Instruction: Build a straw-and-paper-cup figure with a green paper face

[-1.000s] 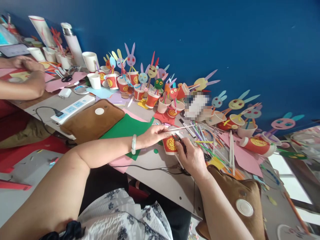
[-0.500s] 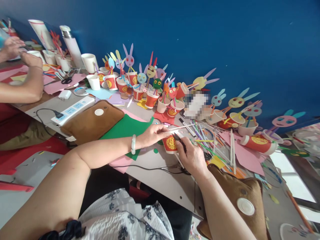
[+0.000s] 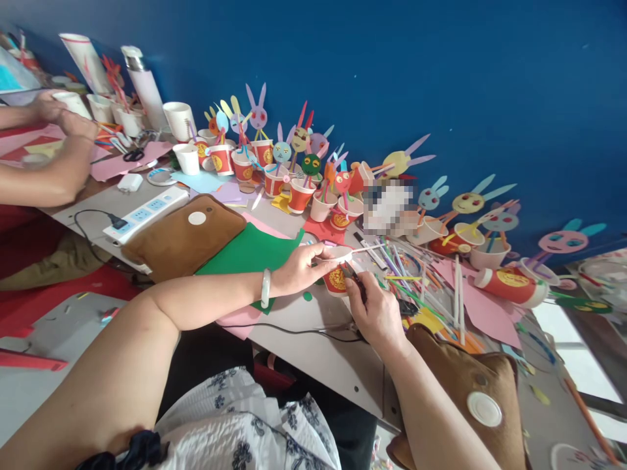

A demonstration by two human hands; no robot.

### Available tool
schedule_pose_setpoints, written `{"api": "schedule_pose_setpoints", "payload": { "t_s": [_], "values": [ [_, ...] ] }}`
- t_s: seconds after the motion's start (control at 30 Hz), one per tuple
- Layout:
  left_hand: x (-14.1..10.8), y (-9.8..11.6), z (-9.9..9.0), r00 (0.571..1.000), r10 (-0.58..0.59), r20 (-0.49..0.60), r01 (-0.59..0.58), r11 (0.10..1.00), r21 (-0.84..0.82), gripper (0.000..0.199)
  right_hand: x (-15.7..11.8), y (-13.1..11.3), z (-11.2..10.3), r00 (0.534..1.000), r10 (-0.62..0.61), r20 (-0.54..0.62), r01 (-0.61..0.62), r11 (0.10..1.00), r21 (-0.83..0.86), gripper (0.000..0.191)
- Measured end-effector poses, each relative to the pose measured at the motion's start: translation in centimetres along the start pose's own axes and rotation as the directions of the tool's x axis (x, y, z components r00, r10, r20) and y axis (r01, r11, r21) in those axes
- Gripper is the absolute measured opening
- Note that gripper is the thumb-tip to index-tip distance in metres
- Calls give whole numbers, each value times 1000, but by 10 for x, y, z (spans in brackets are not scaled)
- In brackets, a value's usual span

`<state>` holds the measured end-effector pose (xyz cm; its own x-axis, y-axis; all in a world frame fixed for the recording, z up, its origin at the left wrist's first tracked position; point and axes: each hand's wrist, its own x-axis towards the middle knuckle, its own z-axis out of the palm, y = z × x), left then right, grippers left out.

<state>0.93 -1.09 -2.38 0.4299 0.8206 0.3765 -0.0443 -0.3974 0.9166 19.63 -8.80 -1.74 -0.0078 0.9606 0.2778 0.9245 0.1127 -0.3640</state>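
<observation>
My left hand (image 3: 306, 266) grips the rim of a red paper cup (image 3: 336, 282) with a gold design, thumb and fingers closed at its left side. The cup is tilted, and its pale rim faces up. Closed around a dark tool (image 3: 360, 284) with a narrow tip, my right hand (image 3: 377, 316) holds that tip against the cup's right side near the rim. My fingers hide most of the tool, so its exact kind is unclear. A thin pale stick (image 3: 369, 248) sticks out to the right behind the cup. Green paper (image 3: 249, 251) lies beside my left hand.
Several cups with paper rabbit figures (image 3: 301, 192) stand along the blue wall. Loose pipe cleaners (image 3: 406, 267) lie at right. Two brown cushions (image 3: 183, 228) flank my arms. A power strip (image 3: 147, 212) and a black cable (image 3: 289, 331) are on the table. Another person's hands (image 3: 73, 121) are at far left.
The cup has tipped in my left hand, so more of its rim shows. My right hand keeps the tool close against it. At far left, the other person's hands have shifted right and lower.
</observation>
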Motion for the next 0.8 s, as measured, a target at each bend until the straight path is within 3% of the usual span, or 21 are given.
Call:
{"api": "schedule_pose_setpoints", "payload": {
  "t_s": [0.4, 0.8],
  "values": [
    [-7, 1, 5, 994, 93, -64, -91, 995, 33, 25, -5, -8, 4, 997, -15, -80, 22, 996, 91, 32],
    [-7, -2, 9, 995, 78, -65, -79, 997, -10, 32, -6, -5, 11, 991, -9, -134, 29, 988, 149, 29]
  ]
}}
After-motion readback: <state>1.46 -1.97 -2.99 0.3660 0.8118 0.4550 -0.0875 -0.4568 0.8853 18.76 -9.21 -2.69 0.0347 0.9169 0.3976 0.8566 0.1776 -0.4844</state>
